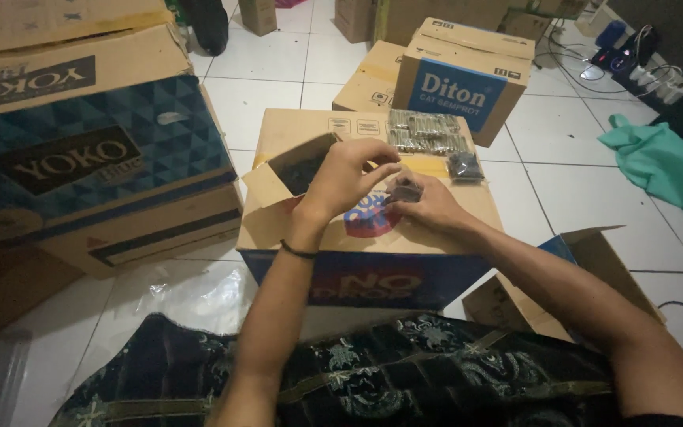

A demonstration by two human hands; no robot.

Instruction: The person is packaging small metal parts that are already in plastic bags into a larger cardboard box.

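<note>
I pinch the small dark packet [406, 190] between both hands, left hand [347, 175] and right hand [430, 207] fingers closed on it, keeping it low over the cardboard box [310, 229].

Both forearms are seen bare, no sleeves anywhere up to the elbows. A thin dark band, like a cord bracelet or hair tie, is worn round the left wrist [297, 251]. No rings or watch can be made out on the left hand [347, 175] or the right hand [430, 207]. The lap is covered by a dark cloth [373, 372] patterned with pale floral motifs and golden stripes.
</note>
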